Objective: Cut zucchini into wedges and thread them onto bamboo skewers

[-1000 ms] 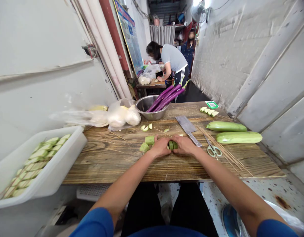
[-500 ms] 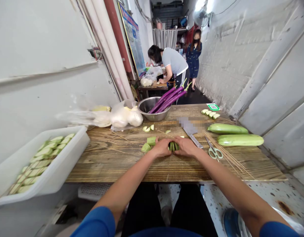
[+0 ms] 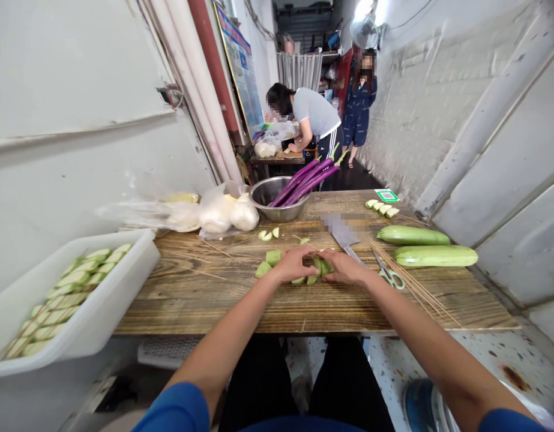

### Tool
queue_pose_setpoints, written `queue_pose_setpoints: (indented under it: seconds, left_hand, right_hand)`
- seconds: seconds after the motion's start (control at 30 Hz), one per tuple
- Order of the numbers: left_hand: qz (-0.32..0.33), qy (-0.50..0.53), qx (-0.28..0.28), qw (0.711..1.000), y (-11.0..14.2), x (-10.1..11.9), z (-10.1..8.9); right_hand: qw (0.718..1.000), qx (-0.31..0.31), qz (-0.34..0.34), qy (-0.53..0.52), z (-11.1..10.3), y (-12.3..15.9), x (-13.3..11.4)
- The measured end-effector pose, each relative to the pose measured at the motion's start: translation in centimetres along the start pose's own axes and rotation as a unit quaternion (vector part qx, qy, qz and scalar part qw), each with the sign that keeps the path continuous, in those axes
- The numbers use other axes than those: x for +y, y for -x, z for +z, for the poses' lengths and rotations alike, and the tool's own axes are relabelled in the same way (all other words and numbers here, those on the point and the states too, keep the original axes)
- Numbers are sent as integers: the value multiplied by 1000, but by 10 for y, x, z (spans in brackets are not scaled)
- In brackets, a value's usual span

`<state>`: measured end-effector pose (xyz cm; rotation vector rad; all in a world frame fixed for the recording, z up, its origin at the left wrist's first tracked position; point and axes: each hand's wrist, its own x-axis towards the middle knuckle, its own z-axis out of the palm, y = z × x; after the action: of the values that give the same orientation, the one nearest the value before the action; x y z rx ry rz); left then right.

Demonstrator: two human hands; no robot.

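Note:
Cut green zucchini pieces point(image 3: 320, 266) stand and lie between my hands on the wooden table. My left hand point(image 3: 295, 264) arches over the left of them, its thumb and fingers apart; a few pieces lie loose just below it. My right hand point(image 3: 346, 266) is curled against the right side of the pieces, thumb and fingers around them. More zucchini chunks point(image 3: 273, 258) rest left of my left hand. Beyond my right hand lies a cleaver point(image 3: 342, 231), its handle partly behind that hand. Scissors point(image 3: 391, 276) with pale green handles lie to its right.
Two whole zucchinis point(image 3: 436, 256) and thin wooden skewers point(image 3: 409, 282) lie at right. A steel bowl point(image 3: 283, 210) holds purple eggplants point(image 3: 306, 182). A white bin point(image 3: 96, 312) with skewered slices stands left. Beyond the table, one person point(image 3: 319, 114) bends over work and another point(image 3: 360, 114) stands.
My hands have moved slightly apart from their close grip around the zucchini pieces. Some pieces have tipped out toward me. The standing person has shifted a little to the right.

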<state>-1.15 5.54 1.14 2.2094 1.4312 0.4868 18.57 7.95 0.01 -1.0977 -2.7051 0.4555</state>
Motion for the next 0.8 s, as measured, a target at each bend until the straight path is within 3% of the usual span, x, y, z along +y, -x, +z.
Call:
queue_pose_setpoints:
  seconds: [0.23, 0.57, 0.67, 0.73, 0.8]
  left_hand:
    - [-16, -20, 6, 1000, -10, 16, 19]
    - [-14, -49, -71, 996, -20, 6, 13]
    - [33, -34, -83, 995, -20, 0, 8]
    - [63, -4, -78, 995, -18, -3, 4]
    - [53, 35, -43, 997, -16, -4, 1]
  right_hand:
    - [998, 46, 1, -48, 8, 6, 1]
    - [999, 23, 30, -37, 3, 12, 4]
    - [999, 7, 31, -33, 0, 14, 7]
    - [999, 8, 19, -45, -2, 17, 9]
    - [997, 32, 8, -66, -7, 21, 9]
